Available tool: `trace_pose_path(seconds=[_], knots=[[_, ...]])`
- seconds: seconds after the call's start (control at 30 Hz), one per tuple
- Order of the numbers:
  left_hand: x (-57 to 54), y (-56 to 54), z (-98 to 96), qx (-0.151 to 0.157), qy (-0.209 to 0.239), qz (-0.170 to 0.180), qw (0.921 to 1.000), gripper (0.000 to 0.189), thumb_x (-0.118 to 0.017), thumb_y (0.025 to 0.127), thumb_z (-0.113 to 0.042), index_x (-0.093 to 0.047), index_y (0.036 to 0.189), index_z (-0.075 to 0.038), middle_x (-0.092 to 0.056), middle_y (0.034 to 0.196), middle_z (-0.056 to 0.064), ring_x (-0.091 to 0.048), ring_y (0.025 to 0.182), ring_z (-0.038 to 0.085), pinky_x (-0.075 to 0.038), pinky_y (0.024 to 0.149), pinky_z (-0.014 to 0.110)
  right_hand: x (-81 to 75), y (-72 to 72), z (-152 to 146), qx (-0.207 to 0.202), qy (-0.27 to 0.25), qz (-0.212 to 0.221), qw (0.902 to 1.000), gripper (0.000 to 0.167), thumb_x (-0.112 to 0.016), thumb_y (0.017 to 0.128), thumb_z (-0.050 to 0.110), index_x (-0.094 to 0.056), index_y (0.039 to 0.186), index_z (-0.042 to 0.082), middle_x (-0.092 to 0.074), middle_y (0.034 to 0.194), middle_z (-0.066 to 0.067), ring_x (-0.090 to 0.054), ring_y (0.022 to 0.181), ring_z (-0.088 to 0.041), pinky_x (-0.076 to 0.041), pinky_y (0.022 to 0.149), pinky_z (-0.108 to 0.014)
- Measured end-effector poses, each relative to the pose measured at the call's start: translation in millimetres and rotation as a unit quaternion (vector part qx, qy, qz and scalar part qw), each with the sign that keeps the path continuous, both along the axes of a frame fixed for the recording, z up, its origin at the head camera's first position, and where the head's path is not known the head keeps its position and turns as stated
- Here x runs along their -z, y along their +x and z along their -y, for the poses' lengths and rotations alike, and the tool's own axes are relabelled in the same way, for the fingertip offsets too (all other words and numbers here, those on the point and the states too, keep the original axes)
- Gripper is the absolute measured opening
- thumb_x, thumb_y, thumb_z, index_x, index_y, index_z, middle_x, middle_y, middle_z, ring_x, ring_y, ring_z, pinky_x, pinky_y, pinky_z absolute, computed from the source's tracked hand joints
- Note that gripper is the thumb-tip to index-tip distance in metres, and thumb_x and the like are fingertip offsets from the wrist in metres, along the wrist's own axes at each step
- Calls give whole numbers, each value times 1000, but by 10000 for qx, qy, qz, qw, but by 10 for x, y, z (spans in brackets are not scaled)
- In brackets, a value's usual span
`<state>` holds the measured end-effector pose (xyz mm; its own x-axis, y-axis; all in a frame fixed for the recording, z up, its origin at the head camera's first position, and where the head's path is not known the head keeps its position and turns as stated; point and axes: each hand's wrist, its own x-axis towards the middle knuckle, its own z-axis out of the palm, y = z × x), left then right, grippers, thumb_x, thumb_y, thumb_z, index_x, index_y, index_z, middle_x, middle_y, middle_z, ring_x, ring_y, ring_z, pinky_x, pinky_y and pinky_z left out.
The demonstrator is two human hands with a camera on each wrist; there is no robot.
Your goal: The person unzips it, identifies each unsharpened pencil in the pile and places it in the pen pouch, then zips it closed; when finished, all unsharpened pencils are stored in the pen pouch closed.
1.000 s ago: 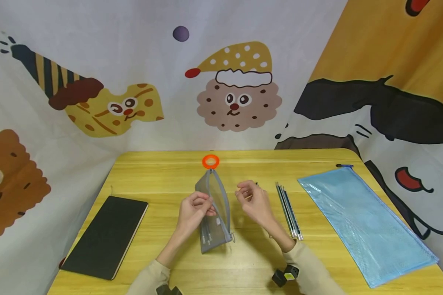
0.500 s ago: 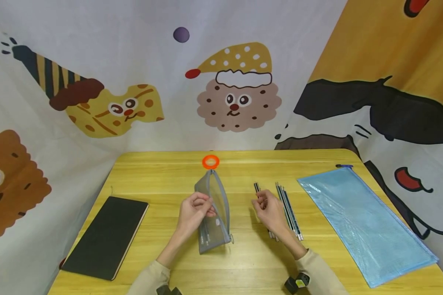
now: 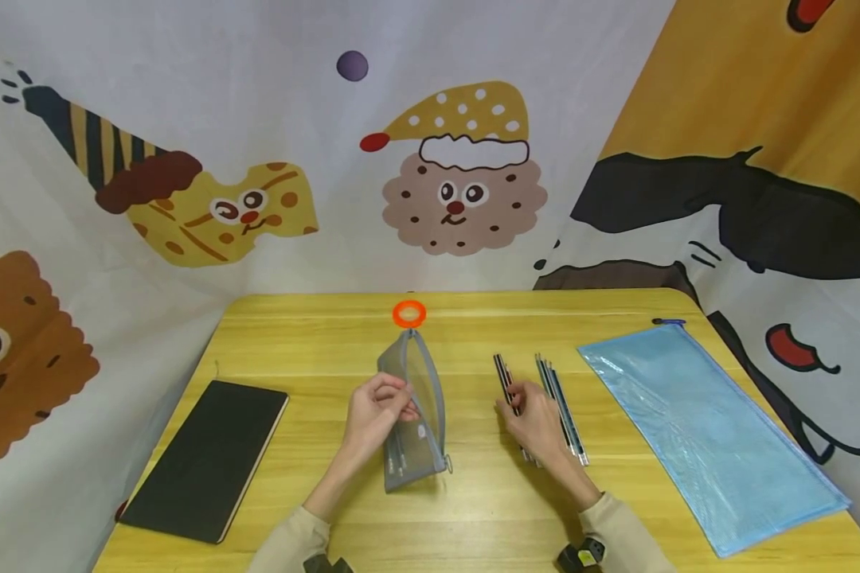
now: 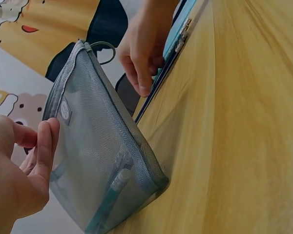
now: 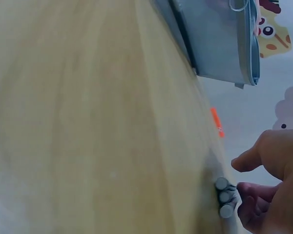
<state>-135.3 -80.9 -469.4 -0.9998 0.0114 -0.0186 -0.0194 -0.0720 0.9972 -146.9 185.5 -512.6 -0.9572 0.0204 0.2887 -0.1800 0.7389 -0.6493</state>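
My left hand (image 3: pixel 380 410) pinches one side of a grey mesh pencil case (image 3: pixel 414 461), which stands on the table with its zip mouth gaping. Through the mesh, a teal pencil (image 4: pixel 107 202) with a white end shows in the left wrist view. On the right, my right hand (image 3: pixel 537 418) is down at a small bundle of dark pencils (image 3: pixel 500 368). The right wrist view shows the ends of three pencils (image 5: pixel 225 197) right at its fingertips, with the thumb held apart from them. Beside that bundle lie several blue-green pencils (image 3: pixel 559 394), partly hidden by the hand.
A black notebook (image 3: pixel 204 461) lies at the left of the wooden table (image 3: pixel 430 533). A large translucent blue zip pouch (image 3: pixel 717 438) covers much of the right side. Behind the pencil case sits an orange ring (image 3: pixel 397 314). A cartoon-printed curtain (image 3: pixel 294 119) hangs behind the table.
My right hand has moved right and slightly toward me, from beside the pencil case down to the dark pencils. The left hand stays in place on the case.
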Motion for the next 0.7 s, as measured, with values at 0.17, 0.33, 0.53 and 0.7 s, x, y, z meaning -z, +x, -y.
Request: trace_pose_path(seconds=[0.17,0.33,0.53,0.7], knots=[[-7,5,4,-33,12,-29,10000,12,-65,92,4,-60,100,11,-72,77,16,-68,59,14,-66,61,33,43,8,-11,36,-48,81,9999,23,-79,82,6,-68,100,-4,-62,76,-6,-51,64,-12,-44,55,-20],[-4,4,-3,-42,-26,-9,10000,12,-65,92,4,-60,100,11,-71,77,15,-68,59,14,-66,61,33,67,4,-17,100,26,114,9999,17,-80,83,8,-69,93,-1,-59,71,-4,-49,61,-12,-40,51,-19],[-7,3,-14,-6,-60,-18,10000,11,-64,92,5,-60,100,11,-71,77,15,-68,59,14,-66,61,31,74,1,5,314,210,327,9988,11,-75,84,11,-68,85,3,-59,67,-4,-49,56,-12,-41,47,-21],[-2,1,-15,22,-58,-8,10000,11,-64,92,5,-59,100,11,-71,77,15,-69,59,14,-66,62,34,61,12,29,412,371,418,9976,5,-69,82,10,-68,82,5,-62,68,-4,-53,57,-14,-44,47,-24]])
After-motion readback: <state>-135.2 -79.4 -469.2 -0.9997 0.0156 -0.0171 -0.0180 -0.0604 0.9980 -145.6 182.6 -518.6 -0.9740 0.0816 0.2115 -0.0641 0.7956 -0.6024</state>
